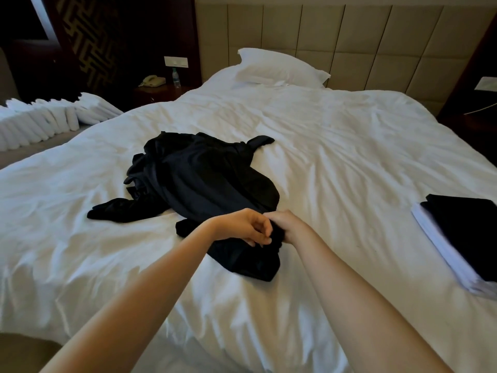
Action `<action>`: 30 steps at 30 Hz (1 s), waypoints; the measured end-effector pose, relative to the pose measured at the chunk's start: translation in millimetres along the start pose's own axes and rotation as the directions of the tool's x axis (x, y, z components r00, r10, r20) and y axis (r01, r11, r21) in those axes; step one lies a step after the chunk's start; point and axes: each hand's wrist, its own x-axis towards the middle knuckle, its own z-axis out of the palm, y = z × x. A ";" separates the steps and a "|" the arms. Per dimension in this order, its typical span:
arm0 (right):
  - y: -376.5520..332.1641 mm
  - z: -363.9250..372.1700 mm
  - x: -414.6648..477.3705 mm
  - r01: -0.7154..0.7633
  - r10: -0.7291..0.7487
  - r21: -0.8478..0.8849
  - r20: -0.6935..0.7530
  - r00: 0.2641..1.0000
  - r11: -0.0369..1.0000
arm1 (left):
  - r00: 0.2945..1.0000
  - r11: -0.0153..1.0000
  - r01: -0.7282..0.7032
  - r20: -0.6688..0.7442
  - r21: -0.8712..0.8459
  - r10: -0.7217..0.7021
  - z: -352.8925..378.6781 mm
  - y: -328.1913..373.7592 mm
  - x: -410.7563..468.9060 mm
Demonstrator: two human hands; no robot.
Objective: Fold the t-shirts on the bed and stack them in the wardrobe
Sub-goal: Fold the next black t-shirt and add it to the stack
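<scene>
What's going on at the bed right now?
A person is sorting black t-shirts on the bed. Both hands, left hand and right hand, grip the near edge of the crumpled pile. A folded stack already lies at the bed's right edge. The wardrobe is out of view.

Both bare forearms reach forward and converge. The left hand (pixel 242 227) curls, its fingers (pixel 262 238) pinching dark cloth, touching the right hand (pixel 286 224), which is closed on the same cloth.
</scene>
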 end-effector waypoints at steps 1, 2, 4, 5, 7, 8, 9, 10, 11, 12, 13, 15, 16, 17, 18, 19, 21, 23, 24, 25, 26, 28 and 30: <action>0.9 -2.7 -2.3 0.027 -0.028 -0.044 -0.040 0.999 0.999 | 1.000 1.000 0.008 0.003 -0.015 -0.008 0.7 2.5 -1.8; 2.5 -6.0 -3.0 0.069 -0.078 -0.119 -0.072 0.994 0.990 | 1.000 0.999 0.016 -0.021 -0.036 -0.017 0.8 4.4 -2.7; 4.3 -15.0 -11.9 0.145 -0.195 -0.436 -0.072 0.978 0.888 | 0.987 0.997 0.045 -0.149 -0.062 -0.054 -0.3 7.2 -3.3; 5.9 -20.7 -20.1 0.142 -0.230 -0.627 -0.061 0.971 0.766 | 0.972 0.996 0.068 -0.223 -0.049 -0.078 -1.5 7.3 -2.9; 7.7 -30.8 -34.5 0.065 -0.240 -0.877 -0.058 0.969 0.476 | 0.943 0.991 0.131 -0.312 0.027 -0.116 -4.3 3.2 -2.3; 7.6 -36.4 -42.4 0.010 -0.210 -0.936 -0.068 0.975 0.352 | 0.938 0.984 0.162 -0.320 0.077 -0.129 -3.7 0.9 -2.4; 8.0 -41.2 -48.8 -0.032 -0.150 -0.971 -0.069 0.986 0.237 | 0.937 0.974 0.188 -0.321 0.123 -0.140 -3.2 -1.8 -2.5; 7.0 -45.3 -52.6 -0.071 -0.066 -0.987 -0.081 0.995 0.145 | 0.936 0.965 0.205 -0.322 0.162 -0.145 -1.0 -4.2 -2.0; 9.1 -49.9 -56.5 -0.102 0.018 -0.992 -0.101 0.995 0.073 | 0.934 0.957 0.218 -0.327 0.189 -0.148 1.7 -6.4 -1.3; 8.6 -52.9 -59.5 -0.147 0.102 -0.989 -0.144 0.984 0.019 | 0.932 0.952 0.226 -0.331 0.207 -0.149 4.8 -7.2 -0.5; 11.0 -57.1 -59.8 -0.150 0.167 -0.988 -0.152 0.974 -0.024 | 0.931 0.947 0.230 -0.335 0.224 -0.147 8.6 -6.3 0.2; 13.4 -65.0 -63.5 -0.087 0.238 -0.995 -0.096 0.966 -0.051 | 0.929 0.934 0.241 -0.340 0.265 -0.143 14.5 -3.3 2.3; 11.4 -66.8 -70.5 -0.100 0.279 -0.993 -0.114 0.953 -0.065 | 0.929 0.925 0.249 -0.339 0.287 -0.145 16.7 -2.0 3.3; 9.5 -69.6 -75.2 -0.156 0.311 -0.987 -0.160 0.937 -0.037 | 0.931 0.916 0.259 -0.333 0.306 -0.152 18.5 -0.5 4.2; 8.4 -74.3 -76.0 -0.175 0.315 -0.984 -0.165 0.935 0.005 | 0.934 0.908 0.268 -0.317 0.322 -0.163 21.2 0.7 4.8; 9.1 -79.9 -75.5 -0.154 0.308 -0.986 -0.128 0.943 0.061 | 0.942 0.903 0.270 -0.287 0.335 -0.175 23.7 1.7 5.0; 16.3 -90.6 -72.0 -0.122 0.272 -0.976 -0.069 0.960 0.182 | 0.963 0.891 0.250 -0.191 0.379 -0.189 31.7 2.2 5.3; 32.8 -98.0 -68.7 -0.118 0.203 -0.940 -0.054 0.978 0.319 | 0.978 0.864 0.210 -0.094 0.458 -0.187 44.0 2.0 5.5; 45.5 -100.0 -67.0 -0.117 0.168 -0.920 -0.057 0.984 0.373 | 0.980 0.848 0.194 -0.056 0.493 -0.191 51.0 1.6 5.7; 57.8 -102.4 -67.0 -0.118 0.117 -0.895 -0.075 0.990 0.429 | 0.979 0.833 0.184 -0.024 0.522 -0.201 58.9 2.2 5.8; 67.4 -104.1 -67.2 -0.125 0.066 -0.856 -0.106 0.992 0.501 | 0.977 0.820 0.178 -0.001 0.544 -0.212 65.4 2.6 5.6; 82.1 -108.3 -67.1 -0.130 0.017 -0.755 -0.155 0.988 0.643 | 0.971 0.810 0.177 0.034 0.559 -0.236 74.8 6.6 3.2; 87.0 -114.3 -67.4 -0.132 0.028 -0.654 -0.168 0.985 0.745 | 0.964 0.810 0.182 0.062 0.557 -0.260 83.1 11.3 -1.1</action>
